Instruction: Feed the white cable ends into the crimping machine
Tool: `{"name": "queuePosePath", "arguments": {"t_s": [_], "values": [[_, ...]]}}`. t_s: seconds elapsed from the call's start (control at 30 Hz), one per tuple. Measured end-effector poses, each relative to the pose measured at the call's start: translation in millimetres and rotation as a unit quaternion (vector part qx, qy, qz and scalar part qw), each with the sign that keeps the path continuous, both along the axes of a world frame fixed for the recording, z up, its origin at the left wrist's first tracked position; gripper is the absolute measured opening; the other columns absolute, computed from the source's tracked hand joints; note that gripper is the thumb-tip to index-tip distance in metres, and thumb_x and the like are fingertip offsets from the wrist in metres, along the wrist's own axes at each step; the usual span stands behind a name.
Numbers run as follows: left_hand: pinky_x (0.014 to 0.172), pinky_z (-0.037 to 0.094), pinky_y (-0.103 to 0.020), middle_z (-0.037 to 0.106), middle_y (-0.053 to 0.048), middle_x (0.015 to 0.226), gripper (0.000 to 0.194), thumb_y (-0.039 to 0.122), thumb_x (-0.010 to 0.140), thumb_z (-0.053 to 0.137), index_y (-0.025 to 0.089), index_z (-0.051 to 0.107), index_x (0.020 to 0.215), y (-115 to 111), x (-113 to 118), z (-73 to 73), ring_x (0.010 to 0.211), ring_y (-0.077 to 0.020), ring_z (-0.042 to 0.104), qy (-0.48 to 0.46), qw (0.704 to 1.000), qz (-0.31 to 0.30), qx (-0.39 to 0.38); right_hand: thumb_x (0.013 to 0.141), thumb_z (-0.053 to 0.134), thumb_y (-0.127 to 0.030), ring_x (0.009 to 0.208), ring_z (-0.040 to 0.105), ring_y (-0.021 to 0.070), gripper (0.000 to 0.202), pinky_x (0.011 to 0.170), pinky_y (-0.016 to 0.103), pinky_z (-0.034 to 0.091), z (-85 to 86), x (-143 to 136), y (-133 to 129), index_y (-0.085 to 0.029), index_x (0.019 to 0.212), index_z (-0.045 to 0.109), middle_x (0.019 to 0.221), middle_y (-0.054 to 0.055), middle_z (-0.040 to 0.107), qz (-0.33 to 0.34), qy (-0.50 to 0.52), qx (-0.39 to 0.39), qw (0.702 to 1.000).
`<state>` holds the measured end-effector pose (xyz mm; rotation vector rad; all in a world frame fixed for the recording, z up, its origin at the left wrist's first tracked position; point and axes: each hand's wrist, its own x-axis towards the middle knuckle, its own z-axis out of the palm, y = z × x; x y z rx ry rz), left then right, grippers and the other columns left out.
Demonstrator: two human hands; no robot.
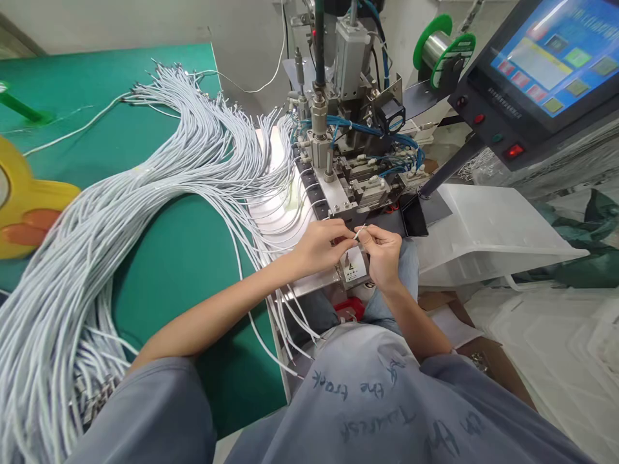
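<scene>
Both hands meet in front of the machine, around the end of a thin white cable (358,232). My left hand (323,246) pinches it from the left, with fingertips closed. From the right, my right hand (383,252) pinches the same end between thumb and fingers. The cable's tip shows as a small pale piece between the fingertips; its finer details are too small to make out. A large bundle of white cables (159,174) lies to the left, and several of its strands run toward the machine's front and under my left forearm.
The benchtop machine (333,161) with cylinders and blue hoses stands just beyond my hands. A solder-like wire spool (438,50) and a touchscreen (556,58) sit at right, above a white plastic bin (493,225). A yellow toy-like object (33,200) rests on the green table (193,258).
</scene>
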<state>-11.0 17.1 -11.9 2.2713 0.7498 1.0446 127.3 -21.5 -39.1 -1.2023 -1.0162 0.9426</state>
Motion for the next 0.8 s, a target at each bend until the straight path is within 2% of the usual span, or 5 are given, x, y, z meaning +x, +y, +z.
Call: {"name": "queuePosePath", "arguments": {"t_s": [0.17,0.27,0.33,0.57,0.8], "values": [[0.051,0.038,-0.017,0.056,-0.001,0.063,0.018,0.017,0.086,0.05,0.013,0.063,0.076,7.0,-4.8,3.4,0.055,-0.0072,0.05,0.055,0.993,-0.015,0.106,0.077,0.06,-0.026,0.05,0.039,0.0084,0.015,0.049,0.024,0.032,15.1,11.2,-1.2,-0.016,0.069,0.069,0.053,-0.004,0.044,0.005,-0.14,0.053,0.989],[0.049,0.035,-0.021,0.053,-0.002,0.064,0.029,0.007,0.087,0.036,0.013,0.062,0.075,11.8,-8.6,4.6,0.052,-0.0087,0.046,0.168,0.957,-0.01,0.237,0.077,0.059,-0.021,0.047,0.031,0.0077,0.019,0.05,0.025,0.03,24.8,21.9,1.8,-0.016,0.06,0.064,0.047,-0.006,0.031,0.046,-0.267,0.096,0.958],[0.048,0.033,-0.022,0.053,-0.002,0.064,0.032,0.005,0.085,0.033,0.013,0.062,0.074,12.8,-9.3,3.2,0.051,-0.0097,0.044,0.209,0.938,-0.002,0.276,0.077,0.058,-0.019,0.047,0.03,0.0075,0.021,0.05,0.025,0.029,26.0,24.4,4.5,-0.016,0.056,0.06,0.047,-0.007,0.028,0.082,-0.293,0.101,0.947],[0.053,0.038,-0.018,0.057,-0.002,0.068,0.024,0.02,0.089,0.043,0.013,0.064,0.081,3.4,-0.9,-7.6,0.058,-0.0082,0.053,0.17,0.982,0.029,0.074,0.079,0.057,-0.024,0.049,0.031,0.0082,0.023,0.049,0.025,0.029,3.8,12.1,4.6,-0.016,0.058,0.059,0.05,-0.006,0.028,-0.001,-0.183,0.073,0.98],[0.051,0.036,-0.023,0.056,-0.007,0.081,0.024,0.014,0.089,0.04,0.009,0.063,0.081,13.5,-0.8,-14.2,0.056,-0.0103,0.051,0.386,0.921,0.017,0.055,0.077,0.052,-0.033,0.064,0.052,0.0129,0.021,0.063,0.027,0.043,-31.9,30.5,19.9,-0.016,0.073,0.064,0.067,0.001,0.059,0.067,-0.123,-0.067,0.988]]}}
